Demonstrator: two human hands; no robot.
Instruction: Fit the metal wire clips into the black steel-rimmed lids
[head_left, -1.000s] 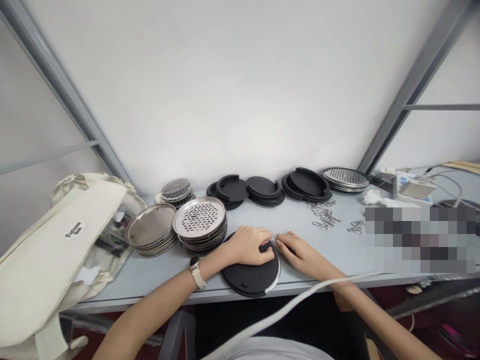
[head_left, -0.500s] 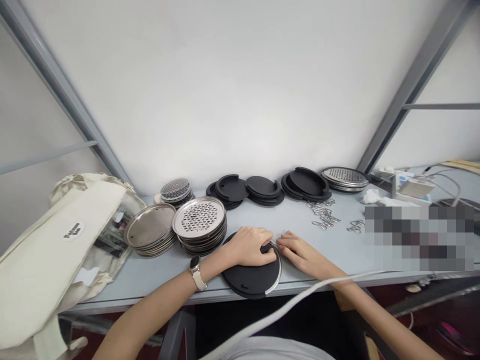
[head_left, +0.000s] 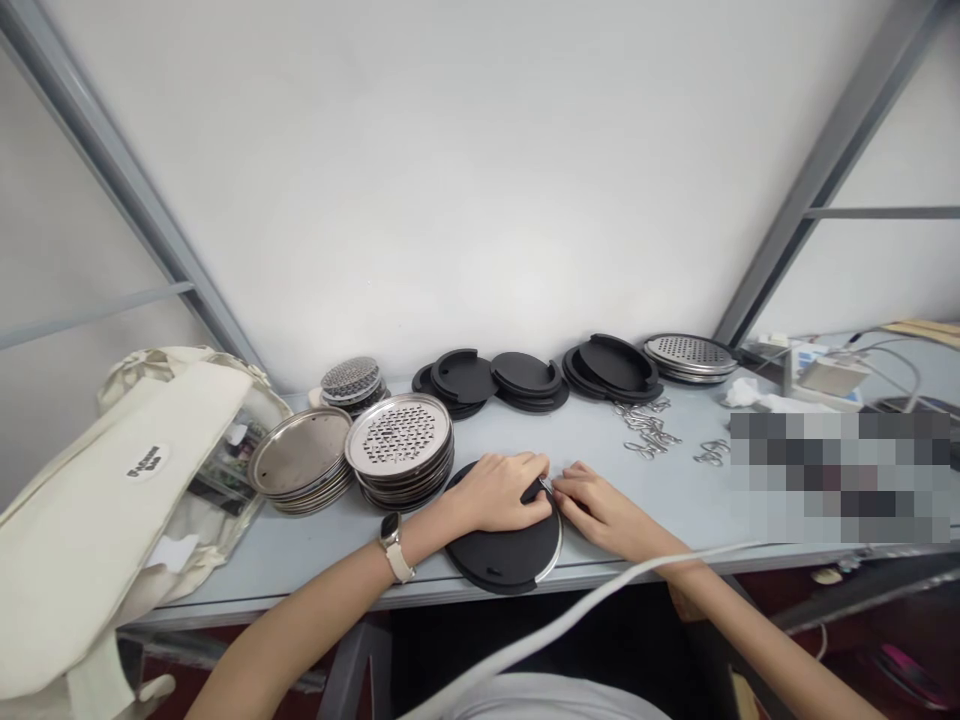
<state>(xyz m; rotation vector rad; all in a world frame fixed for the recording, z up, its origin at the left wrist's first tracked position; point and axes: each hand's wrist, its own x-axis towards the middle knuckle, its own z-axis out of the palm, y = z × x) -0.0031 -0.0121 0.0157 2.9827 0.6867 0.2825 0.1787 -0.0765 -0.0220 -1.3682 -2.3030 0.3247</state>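
A black round disc (head_left: 499,555) with a silver metal rim along its right side lies at the table's front edge. My left hand (head_left: 506,492) rests across its top, with the fingers curled toward the far right rim and the thumb bent in. My right hand (head_left: 592,503) is closed in a pinch at that same rim. Between the two hands a small metal wire clip (head_left: 547,485) shows, partly hidden by the right fingertips. Similar loose wire clips (head_left: 649,430) lie in a pile beyond the right hand.
To the left stand stacks of perforated grater discs (head_left: 400,436) and plain metal discs (head_left: 300,455), beside a cream bag (head_left: 127,490). Black round holders (head_left: 529,374) line the wall, with more grater discs (head_left: 691,352) at their right. A white cable (head_left: 577,610) crosses in front of my right forearm.
The black disc has turned or shifted very slightly under my left hand. Both hands stay at its right rim, and the clip between them shows a little more.
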